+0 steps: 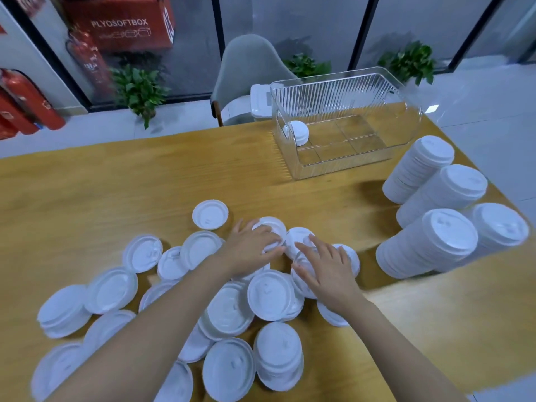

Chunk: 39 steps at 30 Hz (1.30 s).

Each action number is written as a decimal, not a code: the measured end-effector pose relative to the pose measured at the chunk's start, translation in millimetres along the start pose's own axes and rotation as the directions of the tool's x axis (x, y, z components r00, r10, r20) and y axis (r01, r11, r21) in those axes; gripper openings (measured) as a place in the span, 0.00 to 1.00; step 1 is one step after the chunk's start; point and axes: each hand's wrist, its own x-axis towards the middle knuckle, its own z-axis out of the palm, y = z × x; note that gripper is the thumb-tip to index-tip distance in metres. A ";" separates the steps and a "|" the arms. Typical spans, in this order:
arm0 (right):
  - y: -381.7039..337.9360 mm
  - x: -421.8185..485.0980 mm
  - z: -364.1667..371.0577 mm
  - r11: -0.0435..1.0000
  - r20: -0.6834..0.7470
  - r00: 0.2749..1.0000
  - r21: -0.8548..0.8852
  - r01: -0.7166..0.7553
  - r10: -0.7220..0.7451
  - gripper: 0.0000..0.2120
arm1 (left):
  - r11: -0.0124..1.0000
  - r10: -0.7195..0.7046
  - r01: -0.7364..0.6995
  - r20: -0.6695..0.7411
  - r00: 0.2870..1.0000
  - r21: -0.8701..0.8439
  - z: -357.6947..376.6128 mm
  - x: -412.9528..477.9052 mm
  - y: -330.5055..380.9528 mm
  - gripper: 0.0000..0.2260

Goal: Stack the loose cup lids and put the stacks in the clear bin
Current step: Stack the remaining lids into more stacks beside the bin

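Note:
Several loose white cup lids (110,290) lie scattered over the near half of the wooden table (87,192). My left hand (251,245) rests on a lid (272,226) at the pile's far edge, fingers curved over its top. Beside it, my right hand (324,264) lies with spread fingers on other lids (298,237). The clear ribbed bin (403,132) stands at the far right of the table; a short lid stack (300,132) lies on its side at the bin's left end. Several tall lid stacks (429,248) stand at the right edge.
A grey chair (246,68) stands behind the table, with a white box (259,104) next to the bin. Potted plants (139,88), red fire extinguishers (26,100) and a red box (121,21) line the glass wall. Bare tabletop shows at the far left.

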 end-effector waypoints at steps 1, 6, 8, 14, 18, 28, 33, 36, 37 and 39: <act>-1.8 -4.9 -0.1 1.000 0.000 1.000 -0.009 0.004 -0.004 0.55 | 1.000 -0.005 0.005 -0.006 1.000 -0.009 1.6 -6.1 1.7 0.22; -12.4 -14.8 -7.4 0.992 -0.062 0.994 -0.083 0.090 -0.095 0.50 | 0.999 0.016 -0.025 -0.249 0.968 -0.030 6.1 -32.6 -3.1 0.20; -18.9 -15.9 -7.6 0.982 -0.099 0.981 -0.111 0.155 -0.166 0.42 | 0.995 0.036 -0.067 -0.346 0.938 -0.079 9.8 -45.7 -9.1 0.25; -36.0 -1.5 8.8 0.903 -0.325 0.848 -0.245 0.353 -0.420 0.30 | 0.982 0.095 -0.168 -0.556 0.826 -0.082 25.9 -59.3 -40.0 0.22; -41.1 -6.9 25.8 0.849 -0.393 0.754 -0.299 0.436 -0.525 0.29 | 0.976 0.150 -0.215 -0.647 0.747 -0.021 33.9 -76.6 -42.8 0.22; -54.8 -92.6 62.9 0.772 -0.475 0.609 -0.363 0.522 -0.635 0.27 | 0.978 0.208 -0.141 -0.769 0.604 0.154 62.7 -185.9 -6.7 0.20; -48.7 -140.8 90.4 0.766 -0.468 0.606 -0.368 0.528 -0.643 0.26 | 0.985 0.174 -0.107 -0.811 0.559 0.137 126.0 -228.3 9.4 0.19; -40.8 -151.8 106.7 0.763 -0.499 0.578 -0.411 0.499 -0.646 0.25 | 0.990 0.141 -0.068 -0.836 0.531 0.124 160.4 -238.4 16.3 0.18; -38.6 -152.2 111.6 0.762 -0.504 0.571 -0.432 0.483 -0.648 0.25 | 0.990 0.135 -0.052 -0.835 0.533 0.127 169.3 -239.6 18.7 0.19; -36.1 -148.4 118.5 0.767 -0.514 0.570 -0.453 0.454 -0.641 0.23 | 0.987 0.146 -0.023 -0.822 0.550 0.160 180.5 -237.4 21.5 0.19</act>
